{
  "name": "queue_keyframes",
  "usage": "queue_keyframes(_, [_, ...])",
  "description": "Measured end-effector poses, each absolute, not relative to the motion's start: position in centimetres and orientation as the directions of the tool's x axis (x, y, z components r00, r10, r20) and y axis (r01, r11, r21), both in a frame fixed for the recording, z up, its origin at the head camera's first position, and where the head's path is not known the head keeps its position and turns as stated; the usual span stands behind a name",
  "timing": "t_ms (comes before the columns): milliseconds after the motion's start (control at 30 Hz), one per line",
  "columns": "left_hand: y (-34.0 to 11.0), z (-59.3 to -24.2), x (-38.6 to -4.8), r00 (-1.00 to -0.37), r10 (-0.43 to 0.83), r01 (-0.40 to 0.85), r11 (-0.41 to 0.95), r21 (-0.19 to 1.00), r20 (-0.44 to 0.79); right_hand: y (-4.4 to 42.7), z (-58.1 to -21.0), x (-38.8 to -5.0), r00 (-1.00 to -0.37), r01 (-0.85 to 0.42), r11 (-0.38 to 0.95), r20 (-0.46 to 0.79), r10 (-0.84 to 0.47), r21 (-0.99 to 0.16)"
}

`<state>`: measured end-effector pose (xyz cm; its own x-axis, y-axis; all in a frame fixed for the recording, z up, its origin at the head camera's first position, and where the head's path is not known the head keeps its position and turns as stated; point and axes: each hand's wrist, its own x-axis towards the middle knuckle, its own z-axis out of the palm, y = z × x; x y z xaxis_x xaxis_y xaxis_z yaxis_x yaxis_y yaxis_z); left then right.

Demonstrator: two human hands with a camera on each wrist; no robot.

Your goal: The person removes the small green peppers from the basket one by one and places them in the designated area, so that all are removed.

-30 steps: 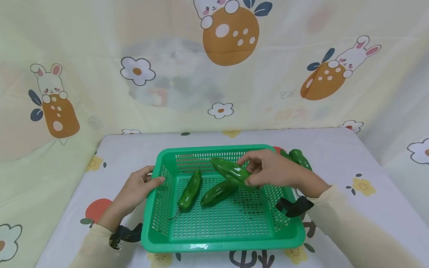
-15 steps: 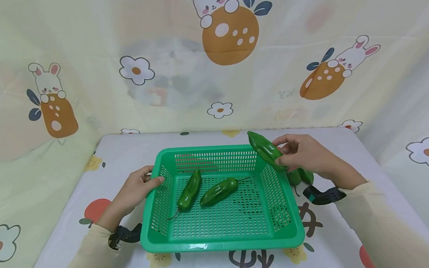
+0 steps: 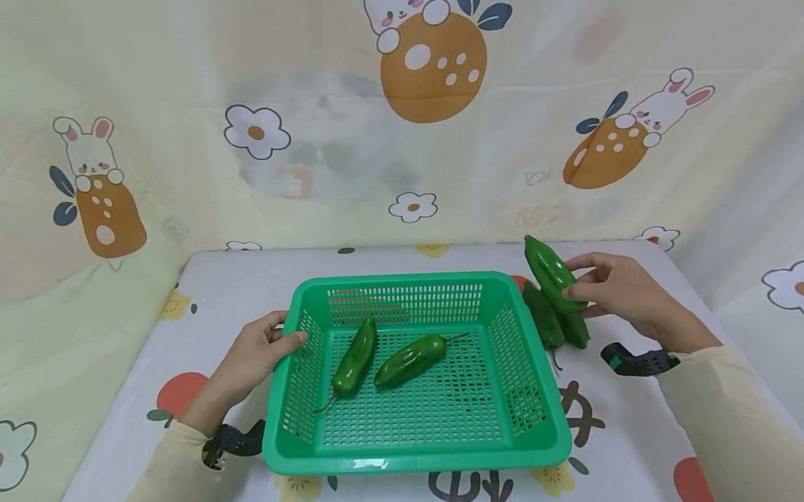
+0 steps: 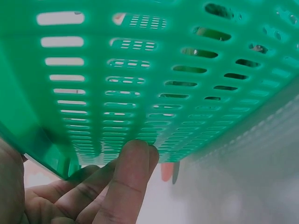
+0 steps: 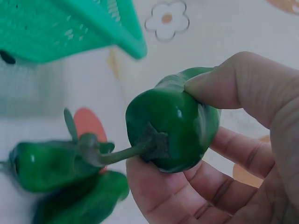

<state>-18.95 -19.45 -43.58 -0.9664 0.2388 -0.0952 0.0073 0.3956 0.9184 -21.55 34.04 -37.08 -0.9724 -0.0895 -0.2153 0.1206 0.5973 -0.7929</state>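
Observation:
The right hand (image 3: 621,293) pinches a long green pepper (image 3: 547,266) between thumb and fingers, just above two other green peppers (image 3: 542,317) lying beside the basket's right side. In the right wrist view the held pepper (image 5: 168,123) shows its stem end, and the two peppers (image 5: 56,165) lie below it. A green plastic basket (image 3: 414,464) holds two peppers, one tilted at left (image 3: 355,358) and one near the middle (image 3: 411,360). The left hand (image 3: 253,357) grips the basket's left rim, thumb over the top; in the left wrist view its fingers (image 4: 131,182) press against the outer wall.
A white table cover (image 3: 623,460) with printed flowers, fruit and dark characters lies under everything. Behind it hangs a pale curtain (image 3: 330,65) with rabbit and flower prints. Each wrist wears a black band.
The right hand has carried its pepper from above the basket, over the right rim, to above the peppers outside. The left hand and basket have stayed nearly still.

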Motion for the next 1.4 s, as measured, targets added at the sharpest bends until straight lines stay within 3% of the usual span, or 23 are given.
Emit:
queue_keyframes(867, [-19.5, -43.7, -19.0, -0.966, 0.24, 0.004, 0.383, 0.924, -0.095, 40.7, -42.6, -21.4, -0.954, 0.255, 0.612, -0.298, 0.033, -0.749])
queue_keyframes(1400, [-19.5, -43.7, -19.0, -0.966, 0.238, -0.003, 0.389, 0.921, -0.103, 41.5, -45.0, -21.6, -0.943, 0.293, 0.63, -0.326, 0.066, -0.72])
